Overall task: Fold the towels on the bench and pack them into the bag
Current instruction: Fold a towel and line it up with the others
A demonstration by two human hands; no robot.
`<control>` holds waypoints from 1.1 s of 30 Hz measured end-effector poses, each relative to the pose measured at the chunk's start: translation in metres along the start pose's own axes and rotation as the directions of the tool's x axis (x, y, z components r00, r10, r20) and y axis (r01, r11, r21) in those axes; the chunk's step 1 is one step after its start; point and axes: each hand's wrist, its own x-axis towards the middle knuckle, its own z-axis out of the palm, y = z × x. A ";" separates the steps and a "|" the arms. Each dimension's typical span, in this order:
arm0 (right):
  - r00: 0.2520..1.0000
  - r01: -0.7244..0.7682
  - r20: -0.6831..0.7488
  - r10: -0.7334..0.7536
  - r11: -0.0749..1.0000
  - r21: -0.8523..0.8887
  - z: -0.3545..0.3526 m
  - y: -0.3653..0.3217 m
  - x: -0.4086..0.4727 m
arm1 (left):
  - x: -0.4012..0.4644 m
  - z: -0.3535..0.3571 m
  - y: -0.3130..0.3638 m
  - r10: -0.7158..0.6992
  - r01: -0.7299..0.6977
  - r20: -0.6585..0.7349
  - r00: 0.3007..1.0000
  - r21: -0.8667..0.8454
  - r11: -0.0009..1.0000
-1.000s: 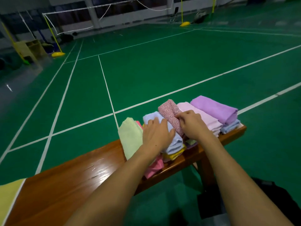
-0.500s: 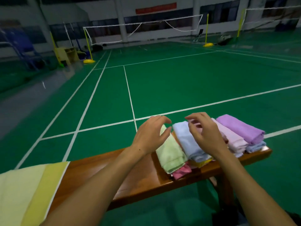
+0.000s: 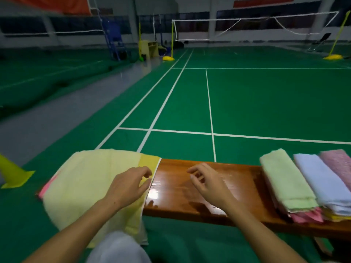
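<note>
Hands reach forward over a glossy wooden bench (image 3: 190, 198) that runs across the lower part of the head view, on a green sports court. The left hand (image 3: 129, 186) hovers at the right edge of an unfolded pale yellow towel (image 3: 85, 183), its fingers loosely curled with the thumb near that edge; whether it touches the cloth cannot be told, and it grips nothing that shows. The right hand (image 3: 207, 183) hangs over bare polished wood, fingers relaxed and slightly bent, holding nothing. The two hands are apart, with a strip of shiny bench between them.

The yellow towel is soft terry, spread flat over the bench's left end and drooping over the near side, with a deeper yellow band and a thin white border along its right edge. A pink towel (image 3: 46, 186) peeks out beneath it at the left.

At the bench's right end lie folded towels in neat oblong bundles side by side: a light green towel (image 3: 284, 179), touching a pale blue towel (image 3: 322, 183), then a speckled pink towel (image 3: 340, 164) cut off by the frame. Pink and yellow layers (image 3: 311, 217) show underneath them.

On the floor at far left stands a yellow cone (image 3: 11, 173). Court lines (image 3: 209, 114) are white, and a net (image 3: 254, 25) stretches across the background.
</note>
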 end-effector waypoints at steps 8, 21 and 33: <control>0.958 -0.201 0.233 0.167 0.971 0.131 0.138 -0.051 0.068 | -0.042 0.009 -0.119 -0.305 0.299 0.047 0.951 0.109 0.948; 0.750 -0.660 0.365 0.551 0.599 0.453 0.205 -0.113 0.124 | -0.027 0.022 -0.121 -0.518 0.482 -0.117 0.848 -0.238 0.843; 0.868 -0.308 0.035 0.495 0.482 0.820 0.030 -0.069 0.087 | 0.024 0.001 -0.012 -0.168 0.137 -0.089 0.982 -0.283 0.949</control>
